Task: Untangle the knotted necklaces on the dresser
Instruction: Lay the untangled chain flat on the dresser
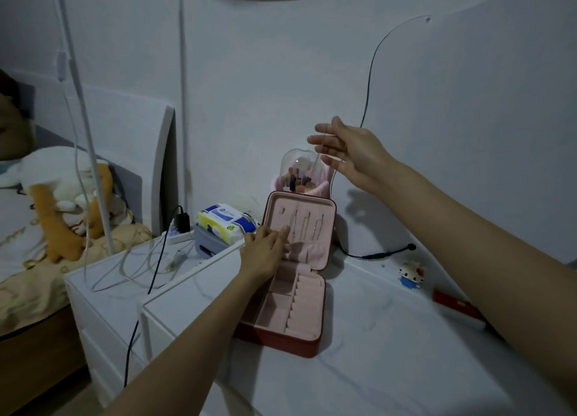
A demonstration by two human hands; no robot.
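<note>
Left hand (263, 250) low, fingers extended; right hand (346, 153) raised, spread.

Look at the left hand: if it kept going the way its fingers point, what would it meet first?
Probably the chains hanging inside the open lid of the jewellery box; the left hand already touches that lid.

Open red jewellery box (293, 278) stands on white worktop (390, 337). Left hand (265, 250) rests on its upright lid beside hanging necklaces (307, 228). Right hand (346, 153) raised above, fingers (321, 141) spread.
</note>
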